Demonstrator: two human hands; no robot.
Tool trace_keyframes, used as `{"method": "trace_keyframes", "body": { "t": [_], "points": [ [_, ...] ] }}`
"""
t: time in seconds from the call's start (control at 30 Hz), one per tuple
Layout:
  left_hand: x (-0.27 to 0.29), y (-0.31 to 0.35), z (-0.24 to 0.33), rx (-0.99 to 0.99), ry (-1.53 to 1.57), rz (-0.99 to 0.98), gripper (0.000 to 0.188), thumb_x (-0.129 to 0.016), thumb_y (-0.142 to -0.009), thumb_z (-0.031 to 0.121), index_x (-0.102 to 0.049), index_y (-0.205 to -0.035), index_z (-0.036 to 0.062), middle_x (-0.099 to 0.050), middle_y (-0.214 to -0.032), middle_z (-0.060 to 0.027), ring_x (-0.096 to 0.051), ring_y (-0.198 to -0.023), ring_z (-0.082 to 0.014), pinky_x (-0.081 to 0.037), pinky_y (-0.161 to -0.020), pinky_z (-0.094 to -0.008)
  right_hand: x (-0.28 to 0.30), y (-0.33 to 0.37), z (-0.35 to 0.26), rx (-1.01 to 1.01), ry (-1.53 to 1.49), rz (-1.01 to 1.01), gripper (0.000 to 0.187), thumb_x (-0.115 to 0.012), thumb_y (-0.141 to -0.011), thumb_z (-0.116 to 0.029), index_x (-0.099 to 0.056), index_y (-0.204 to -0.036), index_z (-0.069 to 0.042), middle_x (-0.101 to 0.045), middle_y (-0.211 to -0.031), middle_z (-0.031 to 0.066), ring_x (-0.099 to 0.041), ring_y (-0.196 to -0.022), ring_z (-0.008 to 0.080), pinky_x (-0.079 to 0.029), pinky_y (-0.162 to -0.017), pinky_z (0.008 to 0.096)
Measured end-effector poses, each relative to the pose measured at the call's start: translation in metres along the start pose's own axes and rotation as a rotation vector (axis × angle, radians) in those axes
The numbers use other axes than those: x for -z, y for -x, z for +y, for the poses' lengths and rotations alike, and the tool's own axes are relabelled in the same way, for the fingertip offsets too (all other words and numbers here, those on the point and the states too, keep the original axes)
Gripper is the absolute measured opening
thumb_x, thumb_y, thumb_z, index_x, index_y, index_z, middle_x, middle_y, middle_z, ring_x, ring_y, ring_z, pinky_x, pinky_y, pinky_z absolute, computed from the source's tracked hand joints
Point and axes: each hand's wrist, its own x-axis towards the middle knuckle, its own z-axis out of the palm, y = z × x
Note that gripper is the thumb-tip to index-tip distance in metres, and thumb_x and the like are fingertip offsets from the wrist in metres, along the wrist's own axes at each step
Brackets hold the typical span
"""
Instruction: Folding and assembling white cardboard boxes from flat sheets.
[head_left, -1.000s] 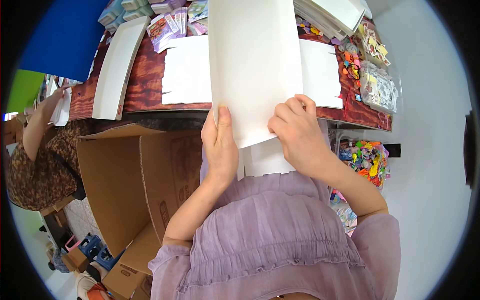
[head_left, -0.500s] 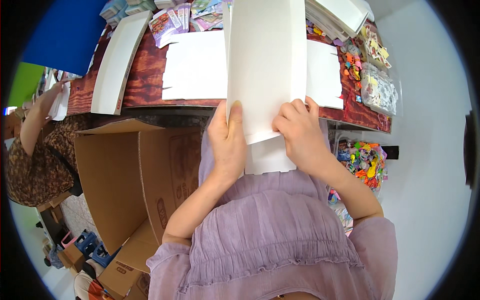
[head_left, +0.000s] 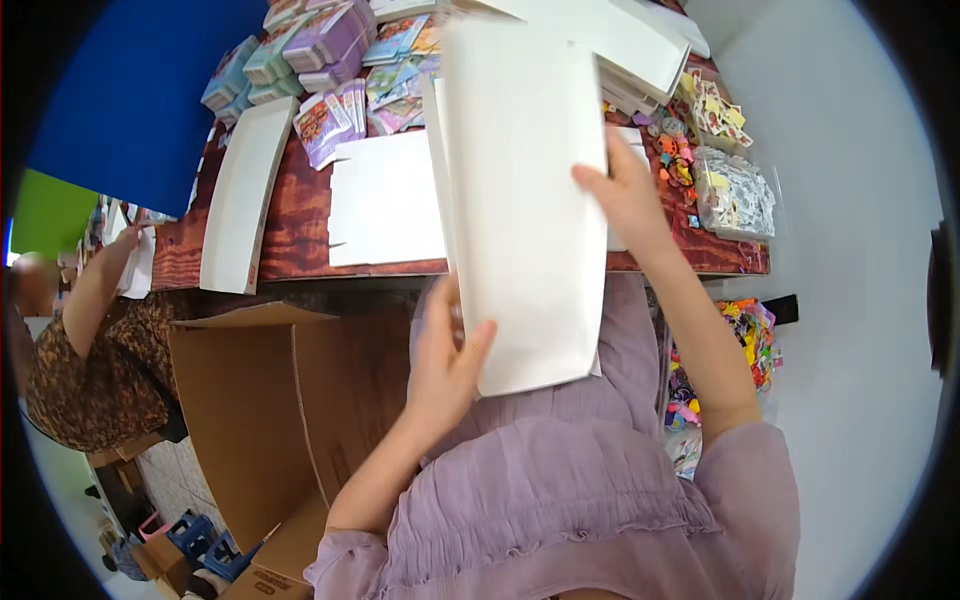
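Pale wall (head_left: 850,260) closes the right side of the room, and before it stands a table (head_left: 295,225) with a dark red pattern. White tray (head_left: 530,230), the one in work, is above the near edge of the table and the person's lilac dress (head_left: 560,470). Half a second ago, both hands were at its near end, and a flap hung below this end. Now the left hand (head_left: 437,370) has it by the near left corner: the thumb lies over the edge, and the fingers (head_left: 440,300) close on the outer side. The right hand (head_left: 630,200) has gone farther along the right edge. In my judgement, the handling has passed from work at the near end to a shift of the whole tray.

Some points are not clear. The right hand is blurred, with its thumb across the edge, so I cannot tell whether its fingers grip or only touch. Also the tray's far end is blurred. The flap does not hang freely now; only a small white strip (head_left: 598,368) shows at the near right corner, and I cannot tell if it is that flap. The tray covers part of the flat white sheet (head_left: 385,205) on the table.
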Motion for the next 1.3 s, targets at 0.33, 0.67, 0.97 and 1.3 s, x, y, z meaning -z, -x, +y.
{"method": "trace_keyframes", "body": {
  "t": [0.33,0.67,0.97,1.3],
  "points": [
    [0.031,-0.195,0.020,-0.161,-0.691,0.157,0.059,-0.065,-0.089,0.007,-0.044,-0.142,-0.0071,-0.067,-0.113,-0.0237,-0.069,-0.091,-0.0338,-0.054,-0.079,-0.0425,-0.024,-0.006,0.004,-0.162,0.739,-0.295,0.040,-0.059,-0.089,-0.013,-0.051,-0.125,0.003,-0.067,-0.106,0.0274,-0.066,-0.101,0.0425,-0.051,-0.090,0.0463],
    [0.019,-0.234,-0.006,-0.437,-0.826,0.296,0.032,-0.065,-0.082,0.004,-0.069,-0.114,0.0011,-0.070,-0.090,-0.0137,-0.068,-0.085,-0.0321,-0.052,-0.075,-0.0431,-0.028,-0.116,0.044,0.219,0.961,0.033,0.019,-0.068,-0.086,-0.011,-0.068,-0.102,-0.001,-0.070,-0.103,0.0151,-0.067,-0.095,0.0346,-0.052,-0.080,0.0442],
    [0.017,-0.220,-0.002,-0.499,-0.967,0.206,0.017,-0.063,-0.080,0.002,-0.072,-0.094,0.0035,-0.067,-0.092,-0.0146,-0.065,-0.090,-0.0345,-0.053,-0.077,-0.0448,-0.025,-0.106,0.037,0.153,0.758,-0.168,0.010,-0.063,-0.081,-0.001,-0.070,-0.084,-0.007,-0.067,-0.088,0.0053,-0.061,-0.091,0.0249,-0.046,-0.080,0.0400],
    [0.023,-0.235,0.017,-0.550,-0.984,-0.126,0.016,-0.062,-0.085,0.003,-0.076,-0.092,0.0060,-0.071,-0.089,-0.0113,-0.062,-0.087,-0.0314,-0.049,-0.087,-0.0438,-0.009,-0.144,0.061,0.674,0.843,-0.295,0.008,-0.067,-0.078,-0.002,-0.064,-0.080,-0.009,-0.065,-0.104,0.0067,-0.054,-0.115,0.0281,-0.037,-0.102,0.0418]
  ]
}}
